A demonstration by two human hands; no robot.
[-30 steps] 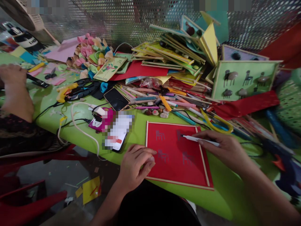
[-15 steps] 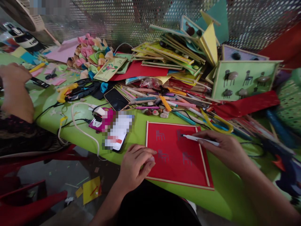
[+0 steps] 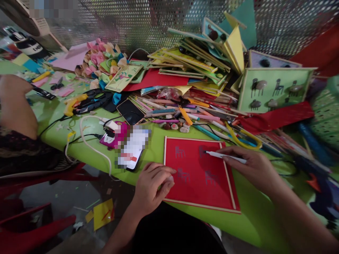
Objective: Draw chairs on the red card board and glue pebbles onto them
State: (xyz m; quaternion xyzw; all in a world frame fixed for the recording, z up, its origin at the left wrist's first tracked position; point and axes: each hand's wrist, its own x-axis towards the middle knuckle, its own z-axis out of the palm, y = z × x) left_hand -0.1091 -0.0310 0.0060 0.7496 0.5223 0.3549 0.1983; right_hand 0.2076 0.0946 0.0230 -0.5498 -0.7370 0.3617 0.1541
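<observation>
A red card [image 3: 201, 187] with a pale stick border lies on the green table [image 3: 246, 218] in front of me. Several small grey chairs are drawn on it. My right hand [image 3: 251, 167] grips a white pen [image 3: 225, 156] whose tip touches the upper middle of the card at one chair drawing. My left hand [image 3: 152, 187] rests on the card's left edge, fingers curled loosely with the fingertips pressing on the card, nothing in them.
A phone [image 3: 132, 148] lies left of the card beside cables and a yellow glue gun [image 3: 70, 104]. Pens, pebbles [image 3: 174, 126], stacked cards [image 3: 196, 63], a green chair card [image 3: 275, 90] and paper flowers [image 3: 103, 60] crowd the back. Another person's arm [image 3: 16, 106] rests at the left.
My hands and the pen have hardly moved. The other person's hand at the far left has shifted slightly.
</observation>
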